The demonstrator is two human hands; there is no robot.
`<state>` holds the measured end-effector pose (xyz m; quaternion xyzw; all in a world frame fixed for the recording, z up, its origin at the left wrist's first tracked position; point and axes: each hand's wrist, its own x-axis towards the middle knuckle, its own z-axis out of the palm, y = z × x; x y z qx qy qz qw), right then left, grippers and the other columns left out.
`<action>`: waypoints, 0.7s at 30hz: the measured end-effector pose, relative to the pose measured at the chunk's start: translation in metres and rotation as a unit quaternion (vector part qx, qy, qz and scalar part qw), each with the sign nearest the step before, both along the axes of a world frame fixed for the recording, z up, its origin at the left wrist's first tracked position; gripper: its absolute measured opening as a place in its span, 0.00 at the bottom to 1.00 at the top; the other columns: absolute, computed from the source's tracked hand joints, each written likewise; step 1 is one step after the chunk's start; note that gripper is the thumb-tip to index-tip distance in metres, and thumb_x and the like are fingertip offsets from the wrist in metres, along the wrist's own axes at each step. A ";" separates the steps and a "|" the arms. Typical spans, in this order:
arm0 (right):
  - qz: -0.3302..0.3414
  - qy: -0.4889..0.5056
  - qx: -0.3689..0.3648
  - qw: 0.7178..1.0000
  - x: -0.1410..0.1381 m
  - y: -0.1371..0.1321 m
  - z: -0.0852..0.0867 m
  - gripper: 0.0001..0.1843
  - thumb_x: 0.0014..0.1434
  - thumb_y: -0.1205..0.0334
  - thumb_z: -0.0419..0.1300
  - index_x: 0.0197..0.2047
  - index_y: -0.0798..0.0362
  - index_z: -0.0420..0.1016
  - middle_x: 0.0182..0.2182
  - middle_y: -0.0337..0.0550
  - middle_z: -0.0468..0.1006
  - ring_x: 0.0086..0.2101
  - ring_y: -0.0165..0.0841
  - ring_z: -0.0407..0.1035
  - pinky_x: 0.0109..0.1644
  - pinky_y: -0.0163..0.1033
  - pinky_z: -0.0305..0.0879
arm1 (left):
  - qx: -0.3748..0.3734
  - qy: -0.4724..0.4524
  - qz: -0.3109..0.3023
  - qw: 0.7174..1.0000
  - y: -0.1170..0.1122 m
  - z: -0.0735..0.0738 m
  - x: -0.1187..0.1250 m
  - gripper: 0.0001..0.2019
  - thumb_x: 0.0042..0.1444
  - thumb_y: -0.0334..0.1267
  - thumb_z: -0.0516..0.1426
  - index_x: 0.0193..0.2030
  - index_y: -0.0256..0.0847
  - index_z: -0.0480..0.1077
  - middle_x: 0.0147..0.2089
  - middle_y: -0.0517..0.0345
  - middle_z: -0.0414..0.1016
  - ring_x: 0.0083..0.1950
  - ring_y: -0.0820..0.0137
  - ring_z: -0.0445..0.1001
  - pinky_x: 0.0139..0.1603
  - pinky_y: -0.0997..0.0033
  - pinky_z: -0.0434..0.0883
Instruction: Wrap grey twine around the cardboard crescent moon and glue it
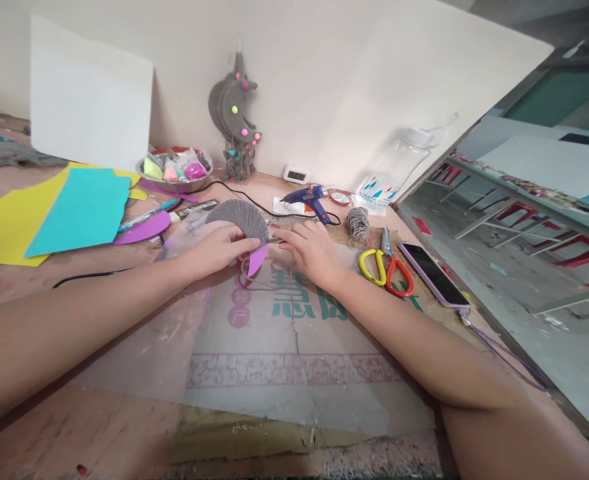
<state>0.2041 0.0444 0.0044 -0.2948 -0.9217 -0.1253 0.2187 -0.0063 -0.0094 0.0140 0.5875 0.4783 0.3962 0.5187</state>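
Note:
My left hand [224, 248] is closed on a crescent [239, 215] wrapped in grey yarn, thumb on its near face. The crescent's lower tip [257, 261] is bare purple sheet. My right hand [311, 250] is just right of it, fingers pinched on a short stretch of grey yarn [275, 240] beside the crescent's edge. Below the purple tip, a loose loop of yarn hangs over a printed translucent plastic sheet [294, 393]. A ball of grey yarn [358, 225] lies to the right, beyond my right hand.
Yellow-and-red-handled scissors [385, 267] and a phone [435, 275] lie to the right. A blue glue gun [307, 199] is behind my hands. Turquoise [81, 213] and yellow sheets [9, 227] and a metal bowl [174, 185] of packets are left. A finished grey moon ornament [235, 110] hangs against the board.

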 end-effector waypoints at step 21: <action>0.007 0.014 -0.009 1.000 -0.001 0.001 0.000 0.19 0.66 0.56 0.48 0.54 0.53 0.71 0.37 0.47 0.76 0.38 0.38 0.63 0.43 0.43 0.57 | 0.098 0.160 0.045 0.981 0.005 0.002 -0.004 0.17 0.51 0.46 0.54 0.18 0.39 0.63 0.20 0.62 0.63 0.24 0.73 0.62 0.25 0.74 0.59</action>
